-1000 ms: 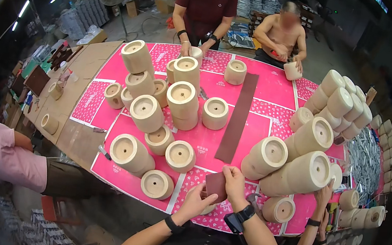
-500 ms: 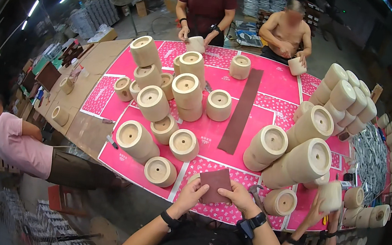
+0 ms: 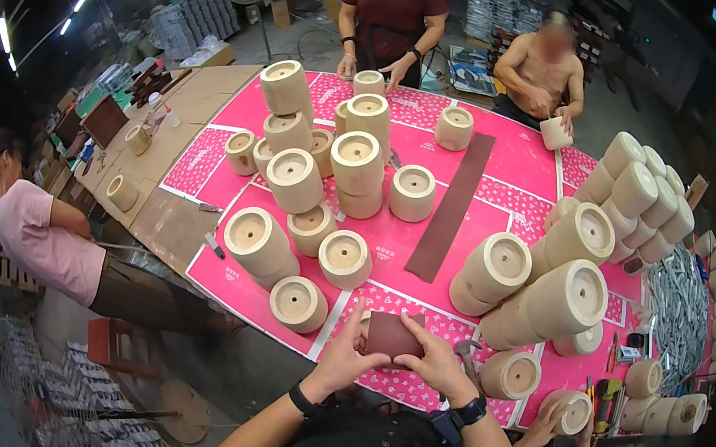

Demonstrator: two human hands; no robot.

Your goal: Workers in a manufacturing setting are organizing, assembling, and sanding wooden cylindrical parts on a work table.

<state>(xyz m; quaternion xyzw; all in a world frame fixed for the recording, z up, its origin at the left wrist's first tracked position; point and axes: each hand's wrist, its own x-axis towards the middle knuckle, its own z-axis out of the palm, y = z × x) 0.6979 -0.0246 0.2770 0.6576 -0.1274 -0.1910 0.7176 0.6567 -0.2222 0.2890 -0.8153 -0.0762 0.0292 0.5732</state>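
Observation:
Both my hands grip a small dark brown rectangular sheet [image 3: 392, 335] close to my chest, over the near edge of the pink-covered table [image 3: 510, 167]. My left hand [image 3: 344, 355] has the sheet's left side, and my right hand [image 3: 433, 360], with a dark watch at its wrist, has the right side. A short beige cylinder with a hollow centre [image 3: 298, 303] lies just left of my left hand. Another beige cylinder [image 3: 511, 374] lies to the right of my right hand. A long dark brown strip [image 3: 453, 206] lies flat along the middle of the table.
Many beige cylinders stand and lie across the table, with a large pile [image 3: 593, 227] at the right. Two people [image 3: 392, 9] stand or sit at the far edge. A person in pink [image 3: 40, 236] bends at the left. Another person's hand [image 3: 541, 426] holds a cylinder at my right.
My hands drew the brown sheet back from the table toward my body and now hold it lower and closer. The view tilted slightly downward.

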